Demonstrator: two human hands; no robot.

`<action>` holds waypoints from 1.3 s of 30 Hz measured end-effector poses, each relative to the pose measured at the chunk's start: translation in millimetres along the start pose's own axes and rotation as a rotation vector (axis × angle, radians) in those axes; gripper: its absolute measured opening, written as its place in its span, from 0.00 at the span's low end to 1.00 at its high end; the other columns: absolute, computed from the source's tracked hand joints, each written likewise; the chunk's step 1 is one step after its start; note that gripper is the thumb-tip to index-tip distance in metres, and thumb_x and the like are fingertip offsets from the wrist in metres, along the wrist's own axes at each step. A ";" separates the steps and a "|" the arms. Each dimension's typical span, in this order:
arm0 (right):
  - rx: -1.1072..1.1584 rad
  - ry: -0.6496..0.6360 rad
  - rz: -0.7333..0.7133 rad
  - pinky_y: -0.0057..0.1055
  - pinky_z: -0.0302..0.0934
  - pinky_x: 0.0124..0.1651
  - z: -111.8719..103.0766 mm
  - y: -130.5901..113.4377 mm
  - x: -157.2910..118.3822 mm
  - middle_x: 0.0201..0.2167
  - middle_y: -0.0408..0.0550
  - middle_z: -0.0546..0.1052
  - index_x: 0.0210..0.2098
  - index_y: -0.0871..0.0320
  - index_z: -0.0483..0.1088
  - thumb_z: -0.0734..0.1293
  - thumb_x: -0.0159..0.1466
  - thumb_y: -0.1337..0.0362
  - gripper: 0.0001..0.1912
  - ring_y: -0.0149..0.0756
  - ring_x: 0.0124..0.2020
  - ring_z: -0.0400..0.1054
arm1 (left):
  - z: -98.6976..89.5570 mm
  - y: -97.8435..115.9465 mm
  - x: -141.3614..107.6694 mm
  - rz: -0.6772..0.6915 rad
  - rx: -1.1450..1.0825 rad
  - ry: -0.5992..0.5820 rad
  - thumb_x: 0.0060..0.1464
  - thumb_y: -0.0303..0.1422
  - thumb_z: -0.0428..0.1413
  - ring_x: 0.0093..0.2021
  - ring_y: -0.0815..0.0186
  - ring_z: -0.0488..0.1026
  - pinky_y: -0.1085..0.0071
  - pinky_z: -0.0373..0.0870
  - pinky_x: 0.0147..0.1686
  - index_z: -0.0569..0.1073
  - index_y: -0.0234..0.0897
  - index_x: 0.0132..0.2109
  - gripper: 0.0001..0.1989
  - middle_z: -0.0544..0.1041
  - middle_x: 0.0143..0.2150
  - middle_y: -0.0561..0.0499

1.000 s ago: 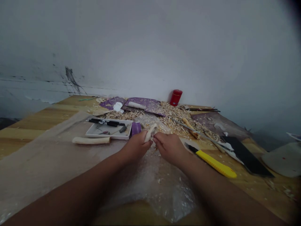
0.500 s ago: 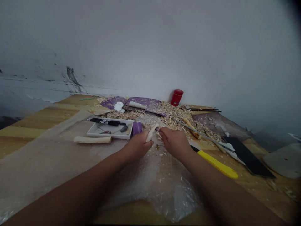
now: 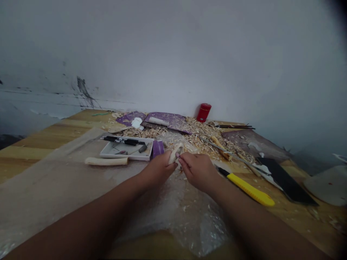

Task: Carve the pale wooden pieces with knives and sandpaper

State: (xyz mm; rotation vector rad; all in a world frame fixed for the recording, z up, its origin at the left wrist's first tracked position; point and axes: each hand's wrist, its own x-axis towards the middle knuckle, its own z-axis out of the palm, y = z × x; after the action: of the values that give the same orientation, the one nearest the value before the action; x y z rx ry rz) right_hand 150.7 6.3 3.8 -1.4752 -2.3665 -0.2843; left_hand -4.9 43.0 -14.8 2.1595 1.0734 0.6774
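Observation:
My left hand (image 3: 159,168) is closed around a pale carved piece of wood (image 3: 175,152) whose far end sticks up past the thumb. Against the side of that wood, my right hand (image 3: 199,168) pinches a small purplish piece (image 3: 177,155), mostly hidden by the fingertips and too small to name. Both hands are over a clear plastic sheet (image 3: 168,202). Beside my right wrist lies a yellow-handled utility knife (image 3: 251,188). To the left of my left hand rests a pale wooden stick (image 3: 107,161), in front of a white tray (image 3: 127,156) with black pens (image 3: 124,140).
Wood shavings (image 3: 200,134) are heaped towards the wall around purple sheets (image 3: 170,120). A red canister (image 3: 204,112) stands at the back. On the right lie a long thin metal tool (image 3: 235,156), a black flat slab (image 3: 287,180) and a roundish pale object (image 3: 326,184).
My right hand has shifted slightly left and down along the wood, bringing the purplish piece lower. The wood has turned a little in my left hand. More of the knife's black end shows.

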 end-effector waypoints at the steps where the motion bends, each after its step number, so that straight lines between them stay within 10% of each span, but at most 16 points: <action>1: -0.016 0.013 0.011 0.28 0.45 0.27 0.0 0.8 0.0 0.22 0.45 0.72 0.33 0.59 0.66 0.51 0.63 0.61 0.14 0.31 0.23 0.64 | 0.6 -0.2 0.0 -0.005 0.005 -0.009 0.50 0.32 0.45 0.36 0.64 0.67 0.71 0.62 0.35 0.64 0.36 0.40 0.10 0.71 0.36 0.49; 39: 0.020 -0.045 0.071 0.25 0.45 0.27 0.9 9.6 7.7 0.23 0.44 0.73 0.32 0.59 0.66 0.53 0.62 0.64 0.12 0.29 0.24 0.64 | -1.2 1.1 0.9 -0.078 -0.056 0.009 0.49 0.33 0.46 0.35 0.65 0.66 0.71 0.61 0.34 0.65 0.34 0.40 0.11 0.70 0.35 0.49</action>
State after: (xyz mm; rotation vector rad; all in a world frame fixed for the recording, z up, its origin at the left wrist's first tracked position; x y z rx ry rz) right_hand 156.1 17.3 5.9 -1.5677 -2.3387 -0.2114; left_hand -4.7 43.6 -13.1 2.0578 1.1249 0.6739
